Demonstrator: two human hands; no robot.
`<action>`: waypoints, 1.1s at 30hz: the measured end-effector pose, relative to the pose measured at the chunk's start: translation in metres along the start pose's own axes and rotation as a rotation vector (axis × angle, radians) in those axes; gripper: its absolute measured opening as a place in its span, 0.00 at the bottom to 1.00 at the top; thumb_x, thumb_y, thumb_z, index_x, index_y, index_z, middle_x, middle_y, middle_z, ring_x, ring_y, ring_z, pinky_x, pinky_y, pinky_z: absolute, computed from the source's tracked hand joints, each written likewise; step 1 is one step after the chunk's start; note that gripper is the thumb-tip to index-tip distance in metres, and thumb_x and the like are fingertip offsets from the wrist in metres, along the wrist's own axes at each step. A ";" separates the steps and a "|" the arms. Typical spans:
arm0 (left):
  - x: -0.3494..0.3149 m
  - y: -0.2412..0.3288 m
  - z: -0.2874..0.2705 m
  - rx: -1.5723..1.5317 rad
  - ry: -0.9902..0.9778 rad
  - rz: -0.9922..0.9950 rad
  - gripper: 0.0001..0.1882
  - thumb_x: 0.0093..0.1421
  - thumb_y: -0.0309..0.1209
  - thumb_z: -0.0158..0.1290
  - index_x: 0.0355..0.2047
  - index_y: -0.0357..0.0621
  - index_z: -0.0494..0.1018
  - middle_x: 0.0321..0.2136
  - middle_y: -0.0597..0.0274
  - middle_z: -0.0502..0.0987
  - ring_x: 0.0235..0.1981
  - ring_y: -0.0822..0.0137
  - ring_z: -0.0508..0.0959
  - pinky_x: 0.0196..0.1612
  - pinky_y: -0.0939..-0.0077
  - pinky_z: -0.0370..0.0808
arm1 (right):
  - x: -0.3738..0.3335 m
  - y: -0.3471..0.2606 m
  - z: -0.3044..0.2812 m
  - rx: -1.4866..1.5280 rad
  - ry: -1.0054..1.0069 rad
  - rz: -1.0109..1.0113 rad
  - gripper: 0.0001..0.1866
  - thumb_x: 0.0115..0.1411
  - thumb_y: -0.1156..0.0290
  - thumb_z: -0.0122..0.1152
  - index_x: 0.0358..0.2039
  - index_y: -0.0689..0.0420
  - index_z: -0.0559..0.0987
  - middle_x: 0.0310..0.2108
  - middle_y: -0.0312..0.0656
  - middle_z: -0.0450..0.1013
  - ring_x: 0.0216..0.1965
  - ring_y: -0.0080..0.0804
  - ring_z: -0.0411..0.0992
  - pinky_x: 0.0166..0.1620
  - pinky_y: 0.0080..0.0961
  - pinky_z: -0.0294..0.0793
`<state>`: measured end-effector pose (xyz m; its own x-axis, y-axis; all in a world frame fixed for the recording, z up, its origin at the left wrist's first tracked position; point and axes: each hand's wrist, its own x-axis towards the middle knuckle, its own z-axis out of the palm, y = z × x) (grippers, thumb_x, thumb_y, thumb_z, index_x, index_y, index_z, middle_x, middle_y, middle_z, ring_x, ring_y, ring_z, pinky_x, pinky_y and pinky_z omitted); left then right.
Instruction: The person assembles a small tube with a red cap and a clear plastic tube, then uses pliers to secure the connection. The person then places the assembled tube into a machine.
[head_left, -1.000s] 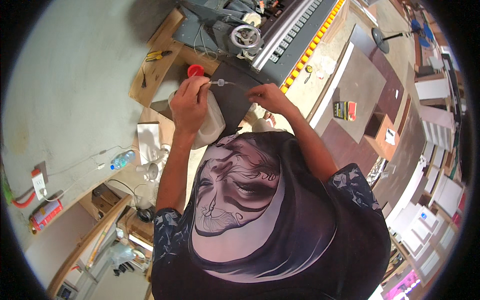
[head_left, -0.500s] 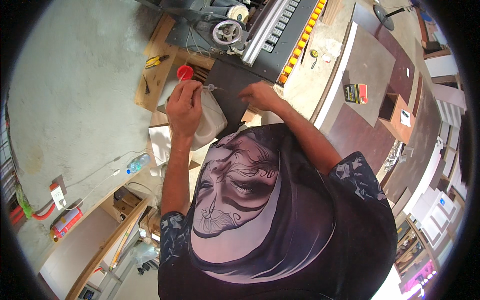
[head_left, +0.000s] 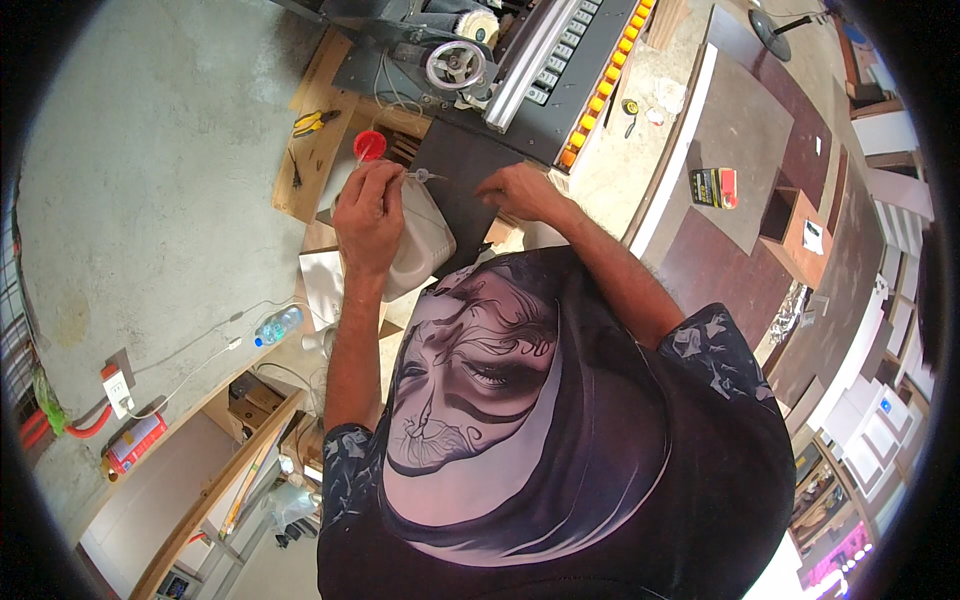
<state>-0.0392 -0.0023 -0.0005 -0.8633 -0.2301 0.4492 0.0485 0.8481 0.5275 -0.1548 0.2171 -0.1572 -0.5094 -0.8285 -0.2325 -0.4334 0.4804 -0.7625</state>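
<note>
My left hand (head_left: 368, 215) is closed in a pinch over the top of a whitish plastic jug (head_left: 425, 245). A small clear plastic piece (head_left: 420, 175) with a thin pointed end sticks out from its fingertips. Just beyond that hand is a round red cap (head_left: 370, 146) with a thin pale tube or line running to it. My right hand (head_left: 522, 192) hovers over a dark flat panel (head_left: 450, 150), its fingers curled together. What they hold, if anything, is too small to make out. A gap separates the two hands.
Ahead stands a machine with a handwheel (head_left: 456, 65) and a row of yellow-orange blocks (head_left: 598, 103). Yellow-handled pliers (head_left: 314, 123) lie on a wooden board at left. A water bottle (head_left: 278, 327) is by the wall. On the right, a large table (head_left: 705, 245) carries a small box (head_left: 714, 188).
Both hands hold almost the same positions. The view has shifted very slightly; nothing has visibly been taken up or let go.
</note>
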 end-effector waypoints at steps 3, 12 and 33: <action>-0.001 0.001 0.000 0.003 -0.006 -0.015 0.09 0.61 0.20 0.64 0.41 0.42 0.82 0.39 0.56 0.83 0.39 0.54 0.85 0.42 0.63 0.81 | 0.000 0.001 0.002 -0.008 0.007 0.003 0.15 0.64 0.61 0.66 0.50 0.47 0.88 0.43 0.46 0.85 0.45 0.50 0.83 0.48 0.45 0.83; 0.001 0.000 -0.001 0.005 -0.015 -0.012 0.08 0.62 0.20 0.64 0.41 0.42 0.81 0.39 0.56 0.83 0.39 0.55 0.85 0.42 0.63 0.82 | 0.002 0.001 0.000 0.003 0.001 0.008 0.16 0.64 0.61 0.66 0.51 0.48 0.88 0.43 0.48 0.85 0.44 0.52 0.83 0.48 0.46 0.83; 0.000 0.001 -0.001 -0.004 -0.011 -0.040 0.09 0.61 0.20 0.64 0.41 0.43 0.81 0.40 0.57 0.84 0.39 0.55 0.85 0.42 0.64 0.82 | 0.004 0.001 -0.004 0.029 0.009 -0.014 0.14 0.63 0.63 0.66 0.46 0.54 0.88 0.40 0.53 0.84 0.43 0.56 0.82 0.48 0.47 0.81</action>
<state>-0.0387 -0.0016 0.0011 -0.8699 -0.2588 0.4199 0.0155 0.8365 0.5478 -0.1601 0.2149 -0.1567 -0.5106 -0.8321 -0.2164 -0.4186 0.4605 -0.7828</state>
